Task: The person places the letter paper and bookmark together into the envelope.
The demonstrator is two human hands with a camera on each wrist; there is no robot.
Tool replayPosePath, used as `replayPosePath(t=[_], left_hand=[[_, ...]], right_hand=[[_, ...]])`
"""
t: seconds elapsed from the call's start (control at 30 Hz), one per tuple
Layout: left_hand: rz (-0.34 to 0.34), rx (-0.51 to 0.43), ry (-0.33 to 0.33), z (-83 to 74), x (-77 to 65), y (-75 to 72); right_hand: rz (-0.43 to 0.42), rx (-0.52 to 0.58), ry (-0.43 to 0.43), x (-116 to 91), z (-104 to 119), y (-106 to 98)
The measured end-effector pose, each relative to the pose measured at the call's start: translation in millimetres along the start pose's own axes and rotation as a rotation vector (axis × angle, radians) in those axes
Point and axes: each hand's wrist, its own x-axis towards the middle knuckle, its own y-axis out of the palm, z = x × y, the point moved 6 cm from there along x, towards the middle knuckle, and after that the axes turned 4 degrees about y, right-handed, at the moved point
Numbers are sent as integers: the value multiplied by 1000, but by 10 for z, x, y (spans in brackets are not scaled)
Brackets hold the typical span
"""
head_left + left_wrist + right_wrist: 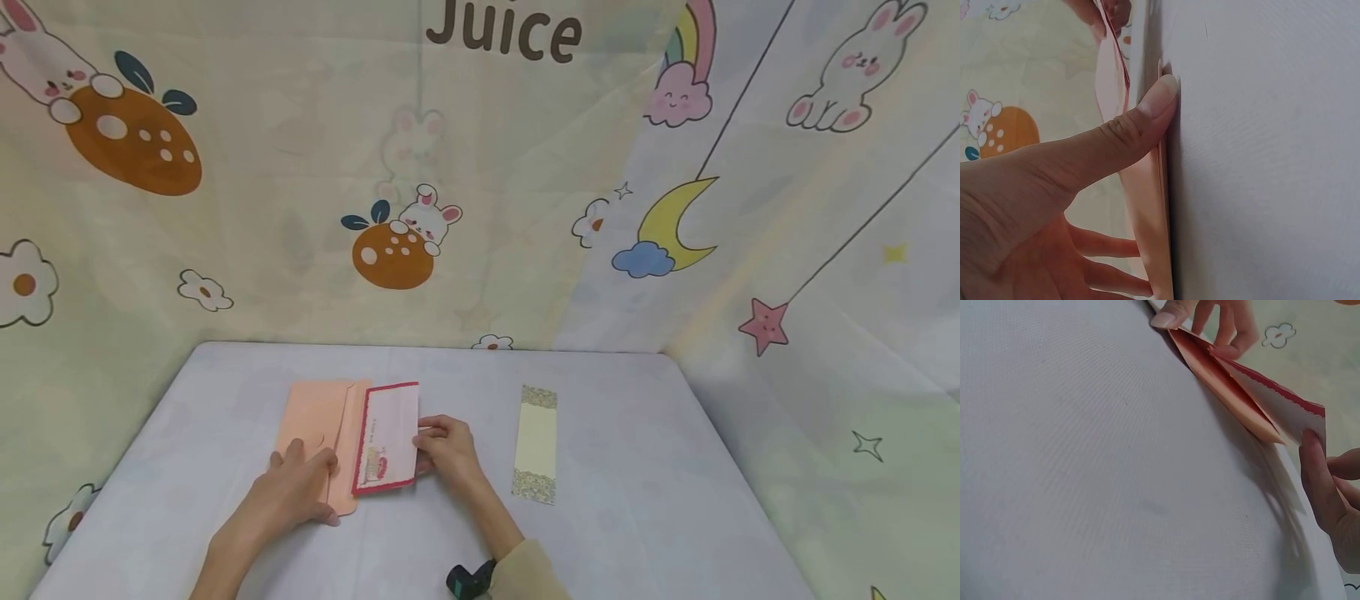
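A peach envelope (311, 408) lies on the table with its flap side toward the right. My left hand (288, 490) rests on it with fingers spread, the thumb at its near edge. My right hand (450, 454) pinches the right edge of a pale pink card (393, 433) with a red border, a small picture and print. The card's left edge lies over the envelope's right part. In the right wrist view the card (1272, 394) slants up from the envelope (1229, 397), its right end raised. How far it sits inside the envelope cannot be told.
A cream paper strip (535, 437) with glittery gold ends lies right of my right hand on the white table (637, 467). A black device (468, 581) is at the right wrist. A printed cloth (300, 250) with rabbits and flowers hangs behind the table.
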Motion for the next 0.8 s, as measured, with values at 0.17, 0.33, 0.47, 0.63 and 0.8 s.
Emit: replayPosePath(t=[0.17, 0.33, 0.47, 0.63, 0.8], left_hand=[[11, 8, -9, -10, 7, -1], [4, 7, -2, -15, 4, -14], [1, -4, -1, -12, 3, -7], [13, -4, -14, -4, 5, 10], [6, 14, -2, -2, 1, -10]], right_hand=[[9, 10, -11, 7, 11, 51], [14, -3, -24, 25, 22, 103], [43, 34, -15, 41, 4, 154], [55, 69, 8, 62, -33, 208], [61, 80, 10, 90, -34, 275]])
